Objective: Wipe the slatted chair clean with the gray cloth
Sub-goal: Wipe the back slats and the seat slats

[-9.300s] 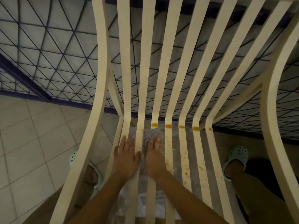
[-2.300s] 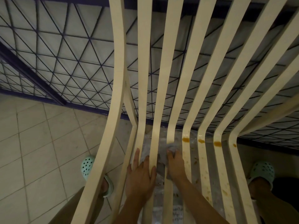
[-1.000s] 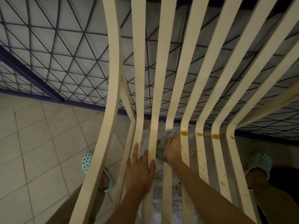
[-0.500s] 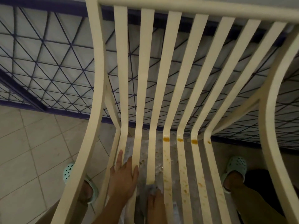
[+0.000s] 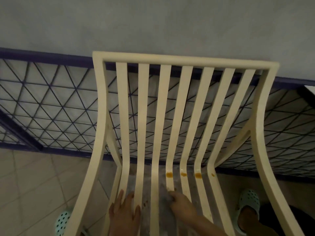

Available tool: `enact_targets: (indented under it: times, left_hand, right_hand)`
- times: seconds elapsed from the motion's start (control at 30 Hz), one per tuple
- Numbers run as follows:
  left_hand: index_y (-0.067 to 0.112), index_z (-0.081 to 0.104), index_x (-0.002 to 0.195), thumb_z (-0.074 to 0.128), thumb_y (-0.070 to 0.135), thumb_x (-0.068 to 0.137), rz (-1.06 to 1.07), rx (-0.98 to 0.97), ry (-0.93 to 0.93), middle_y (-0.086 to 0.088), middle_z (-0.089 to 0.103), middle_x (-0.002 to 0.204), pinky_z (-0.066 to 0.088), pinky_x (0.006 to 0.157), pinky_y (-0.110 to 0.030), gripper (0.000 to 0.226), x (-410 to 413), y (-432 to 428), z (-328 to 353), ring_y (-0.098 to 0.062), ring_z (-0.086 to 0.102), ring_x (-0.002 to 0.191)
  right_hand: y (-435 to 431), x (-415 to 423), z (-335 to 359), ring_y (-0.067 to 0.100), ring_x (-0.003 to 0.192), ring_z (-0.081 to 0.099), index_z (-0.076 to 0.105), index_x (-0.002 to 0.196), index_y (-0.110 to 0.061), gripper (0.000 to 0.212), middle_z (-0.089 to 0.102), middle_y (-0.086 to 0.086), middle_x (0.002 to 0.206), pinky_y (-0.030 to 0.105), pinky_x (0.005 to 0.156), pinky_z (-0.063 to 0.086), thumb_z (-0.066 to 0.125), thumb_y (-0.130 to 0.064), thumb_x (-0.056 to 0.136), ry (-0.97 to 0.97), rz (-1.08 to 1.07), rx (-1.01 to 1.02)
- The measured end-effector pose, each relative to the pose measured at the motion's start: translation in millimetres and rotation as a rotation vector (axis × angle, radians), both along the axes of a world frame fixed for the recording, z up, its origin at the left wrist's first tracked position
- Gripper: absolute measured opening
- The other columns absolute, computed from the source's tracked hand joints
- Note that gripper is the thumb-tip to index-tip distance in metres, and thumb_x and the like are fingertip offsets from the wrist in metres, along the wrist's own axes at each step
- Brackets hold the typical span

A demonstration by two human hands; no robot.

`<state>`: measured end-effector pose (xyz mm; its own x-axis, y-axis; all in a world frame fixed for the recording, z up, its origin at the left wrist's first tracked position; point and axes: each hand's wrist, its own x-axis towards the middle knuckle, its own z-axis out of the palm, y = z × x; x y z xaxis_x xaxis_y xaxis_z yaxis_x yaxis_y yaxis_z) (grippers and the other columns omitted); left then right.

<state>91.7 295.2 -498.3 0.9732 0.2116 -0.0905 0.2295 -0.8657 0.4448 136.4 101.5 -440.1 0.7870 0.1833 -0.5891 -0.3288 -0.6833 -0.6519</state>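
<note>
We hold the gray cloth bunched on the near part of the seat, at the middle slats, its fabric soft, crumpled and blurred at the edges. Our right hand grips it with fingers curled, knuckles just below a slat end. Our left hand lies flat on the left seat slats, fingers spread and straight, pressing on the painted surface

The slatted chair fills the middle of the view: cream, smooth and matte, with a straight top rail, long narrow back slats that fan outward toward the top, and two broad curved side frames sweeping near. At the bend where back meets seat we see orange-brown stains on four of the right-hand slats, small and glossy looking; a few darker specks sit on the seat just right of our left hand. Below the seat slats lies something pale and mottled; we cannot tell what it is

Behind the chair runs a dark metal fence of thin bars crossing in triangles, with a gray plain surface beyond. The floor on the left is beige square tile. Mint perforated clogs show at either side, near the chair frames
</note>
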Motion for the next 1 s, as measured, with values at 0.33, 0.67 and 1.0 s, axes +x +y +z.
enact_targets:
  times: [0.33,0.67,1.0]
  left_hand:
    - [0.024,0.048,0.134,0.056,0.008,0.090,-0.081,-0.425,-0.498,0.006,0.055,0.131,0.047,0.100,-0.045,0.047,134.3,-26.2,147.6,-0.012,0.051,0.120]
    - [0.015,0.053,0.128,0.052,0.013,0.089,-0.348,-0.090,-0.870,-0.001,0.055,0.122,0.041,0.097,-0.041,0.040,241.2,-8.9,311.1,-0.021,0.051,0.114]
    - [0.018,0.047,0.137,0.040,0.037,0.096,-0.311,0.211,-0.827,-0.003,0.050,0.135,0.011,0.119,-0.045,0.046,263.3,-42.2,304.7,-0.022,0.037,0.131]
  right_hand:
    - [14.7,148.9,224.1,-0.003,0.085,0.063,0.062,0.110,-0.017,0.019,0.067,-0.005,0.094,0.015,0.073,0.052,0.046,-0.018,0.101,-0.877,-0.300,0.484]
    - [57.8,204.2,203.6,0.007,0.080,0.059,0.057,0.107,-0.005,0.017,0.065,0.009,0.097,0.016,0.070,0.047,0.046,-0.017,0.101,-0.899,-0.507,0.574]
    - [62.2,186.9,149.3,0.013,0.088,0.064,0.055,0.111,-0.012,0.015,0.065,0.006,0.097,0.026,0.079,0.054,0.044,-0.015,0.102,-0.801,-0.526,0.709]
